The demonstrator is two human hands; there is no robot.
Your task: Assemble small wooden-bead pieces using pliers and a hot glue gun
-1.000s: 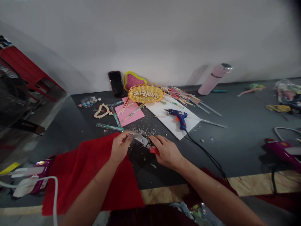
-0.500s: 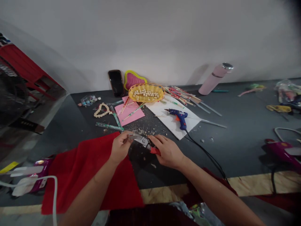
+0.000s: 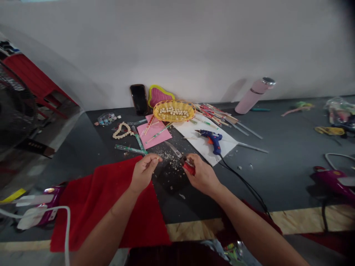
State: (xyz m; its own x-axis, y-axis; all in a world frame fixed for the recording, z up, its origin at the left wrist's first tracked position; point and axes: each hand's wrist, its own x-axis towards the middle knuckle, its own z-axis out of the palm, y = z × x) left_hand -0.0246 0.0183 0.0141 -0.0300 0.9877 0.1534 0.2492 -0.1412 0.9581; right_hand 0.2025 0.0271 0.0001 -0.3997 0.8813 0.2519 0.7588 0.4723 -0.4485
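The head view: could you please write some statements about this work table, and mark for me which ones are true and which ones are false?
1. The right hand holds the red-handled cutter. True.
2. The blue glue gun lies on the pink paper. False: it lies on the white sheet.
3. Small pale pieces lie in the yellow basket. True.
4. The left hand grips the phone. False: the phone stands by the wall, apart from both hands.
5. The pink bottle is to the right of the basket. True.
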